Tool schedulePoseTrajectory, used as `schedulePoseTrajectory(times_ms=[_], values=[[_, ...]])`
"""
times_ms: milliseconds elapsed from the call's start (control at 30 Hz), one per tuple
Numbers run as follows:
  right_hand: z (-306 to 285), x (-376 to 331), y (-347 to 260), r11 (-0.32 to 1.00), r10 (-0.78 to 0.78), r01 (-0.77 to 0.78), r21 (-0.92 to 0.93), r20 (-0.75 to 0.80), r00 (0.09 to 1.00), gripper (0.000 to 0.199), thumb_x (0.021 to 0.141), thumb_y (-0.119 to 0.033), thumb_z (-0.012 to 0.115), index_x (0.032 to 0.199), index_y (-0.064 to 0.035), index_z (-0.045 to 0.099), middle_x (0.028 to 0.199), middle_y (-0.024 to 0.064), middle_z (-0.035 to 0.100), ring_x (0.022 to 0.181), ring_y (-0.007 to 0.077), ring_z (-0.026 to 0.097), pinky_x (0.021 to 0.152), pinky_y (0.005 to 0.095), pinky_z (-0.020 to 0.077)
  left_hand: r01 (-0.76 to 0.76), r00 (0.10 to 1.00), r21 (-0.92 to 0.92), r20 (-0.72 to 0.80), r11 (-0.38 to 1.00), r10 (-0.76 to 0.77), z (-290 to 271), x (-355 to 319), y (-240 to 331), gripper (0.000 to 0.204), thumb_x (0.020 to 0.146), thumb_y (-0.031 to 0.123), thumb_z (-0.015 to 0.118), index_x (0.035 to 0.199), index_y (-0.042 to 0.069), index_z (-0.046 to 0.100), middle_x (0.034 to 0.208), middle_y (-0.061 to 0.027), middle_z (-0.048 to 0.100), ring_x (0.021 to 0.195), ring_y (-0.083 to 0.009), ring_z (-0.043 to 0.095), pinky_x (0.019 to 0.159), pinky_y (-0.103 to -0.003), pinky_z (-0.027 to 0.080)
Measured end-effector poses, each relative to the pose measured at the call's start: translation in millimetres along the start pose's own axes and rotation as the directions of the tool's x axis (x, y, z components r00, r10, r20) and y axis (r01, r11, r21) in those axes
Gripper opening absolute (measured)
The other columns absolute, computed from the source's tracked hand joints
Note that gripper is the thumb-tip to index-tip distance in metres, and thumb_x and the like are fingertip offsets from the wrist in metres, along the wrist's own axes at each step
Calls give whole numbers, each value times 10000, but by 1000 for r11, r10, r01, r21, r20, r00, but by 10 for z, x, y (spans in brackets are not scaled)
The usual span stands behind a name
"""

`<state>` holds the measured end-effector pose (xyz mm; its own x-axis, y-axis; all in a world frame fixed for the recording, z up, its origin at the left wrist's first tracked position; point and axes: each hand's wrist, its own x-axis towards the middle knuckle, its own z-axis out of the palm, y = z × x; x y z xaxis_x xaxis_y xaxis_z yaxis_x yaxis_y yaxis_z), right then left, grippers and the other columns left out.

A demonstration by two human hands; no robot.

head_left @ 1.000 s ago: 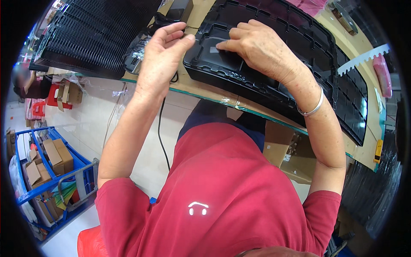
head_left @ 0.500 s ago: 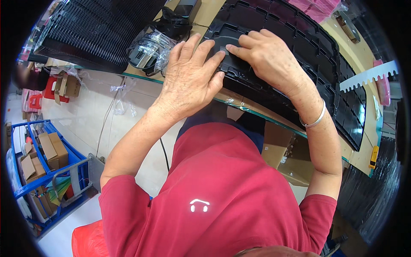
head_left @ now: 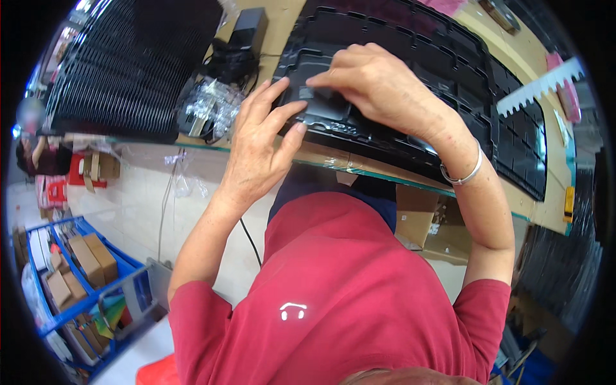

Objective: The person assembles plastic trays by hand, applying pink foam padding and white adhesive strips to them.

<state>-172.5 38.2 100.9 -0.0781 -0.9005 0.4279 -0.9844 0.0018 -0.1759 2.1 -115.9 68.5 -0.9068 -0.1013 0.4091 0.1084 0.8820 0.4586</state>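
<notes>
A black moulded plastic tray (head_left: 321, 120) with raised, notched ridges lies on the table before me. On a flat part of it is a small greyish, shiny square patch (head_left: 306, 94). My left hand (head_left: 260, 138) is open with its fingers apart. Its fingertips rest at the tray's left edge, one just below the patch. Over the tray, my right hand (head_left: 378, 86) has its fingers curled, with one digit stretched toward the patch's upper edge. Whether anything is pinched under those fingers is hidden. A silver bangle circles my right wrist.
A tall stack of black ribbed trays (head_left: 122, 77) stands at the left. Beside it lie a plastic-wrapped bundle (head_left: 208, 106) and a black box (head_left: 249, 29) with cables. A toothed white strip (head_left: 539, 86) juts in at right. A blue cart (head_left: 119, 276) holds cartons.
The view has shifted, moving the tray and my hands leftward in it. My fingers have parted around the square patch, which shows more fully now. The left fingertips sit slightly lower beside it.
</notes>
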Motion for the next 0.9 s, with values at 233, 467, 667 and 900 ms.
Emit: schedulePoseTrajectory(times_ms=[233,467,667,900], values=[[-797,-551,-165,980,0,-106,-168,-533,846,178,732,-80,670,902,-125,697,772,34,612,779,205,608,709,321,476,-25,997,-160,-72,987,13,-264,255,470,369,764,41,694,1126,33,623,1275,-167,545,1203,-320,506,1016,-400,378],[-1236,-2014,150,573,752,-758,312,-568,334,491,802,-303,749,1173,-15,607,1039,91,652,917,121,607,738,260,498,36,979,-764,156,644,130,420,1297,1125,409,847,124,664,1228,13,564,1183,-126,606,1098,-188,573,905,-318,482],[-820,-1898,705,457,835,-870,184,-427,348,355,783,-319,728,1010,-50,682,952,141,685,871,216,654,773,326,504,30,965,-701,205,712,161,1372,1949,1403,658,787,153,707,1358,12,413,1243,-204,548,1115,-264,563,905,-367,488],[-1216,-2615,239,367,900,-379,850,-221,376,192,884,-228,667,941,-45,673,846,-8,663,760,63,586,734,213,472,123,893,-786,354,606,278,1472,1573,1907,764,790,165,725,1410,-9,314,1314,-248,491,1186,-306,522,967,-386,459]])
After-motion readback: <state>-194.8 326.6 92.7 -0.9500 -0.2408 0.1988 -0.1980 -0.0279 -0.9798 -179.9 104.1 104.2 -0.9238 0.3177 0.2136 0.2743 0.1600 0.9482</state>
